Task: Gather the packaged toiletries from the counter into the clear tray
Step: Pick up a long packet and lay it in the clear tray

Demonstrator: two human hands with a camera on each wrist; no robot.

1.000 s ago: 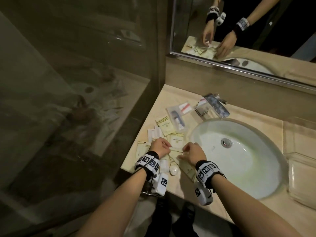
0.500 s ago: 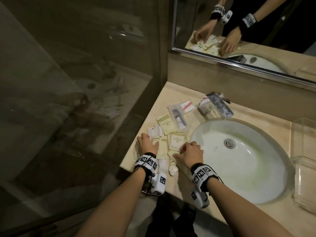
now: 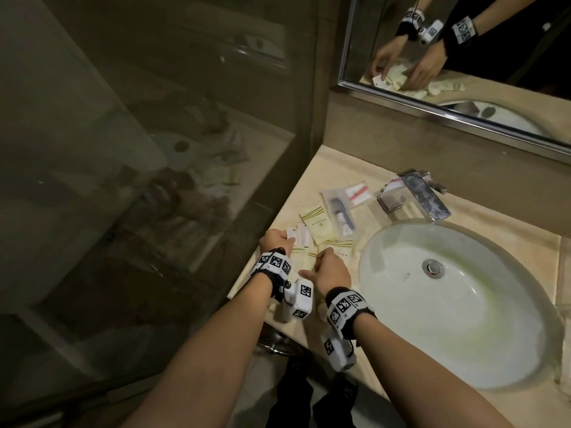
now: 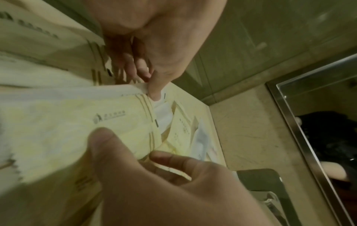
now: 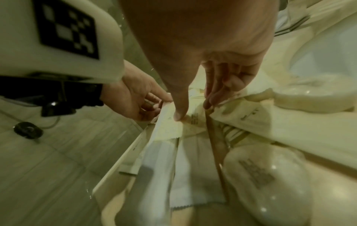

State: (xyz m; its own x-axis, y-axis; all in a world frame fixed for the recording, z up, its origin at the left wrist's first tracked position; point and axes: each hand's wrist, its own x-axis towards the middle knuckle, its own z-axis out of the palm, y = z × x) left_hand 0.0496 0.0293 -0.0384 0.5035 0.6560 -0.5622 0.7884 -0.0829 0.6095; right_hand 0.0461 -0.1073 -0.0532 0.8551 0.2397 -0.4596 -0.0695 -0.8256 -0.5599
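Pale yellow packets (image 3: 318,225) and small white sachets (image 3: 301,234) lie scattered on the beige counter (image 3: 312,177), left of the sink. My left hand (image 3: 276,242) pinches the edge of a white sachet (image 4: 123,90) between thumb and fingers. Close beside it, my right hand (image 3: 327,264) pinches a yellow packet (image 4: 63,122) between thumb and forefinger. In the right wrist view my right hand (image 5: 193,110) has its thumb on the bunched packets, with my left hand (image 5: 135,104) at their far edge. A round soap packet (image 5: 260,175) lies nearer me. The clear tray is out of view.
A clear bag holding a small tube (image 3: 341,216) and a red-striped sachet (image 3: 358,191) lie further back. The chrome faucet (image 3: 417,196) and white sink (image 3: 457,304) fill the right. A glass partition (image 3: 154,180) bounds the counter's left edge; a mirror (image 3: 463,57) hangs behind.
My left hand reached out over the left packets, then came back in. Both hands now sit closer together, bunching the packets between them.
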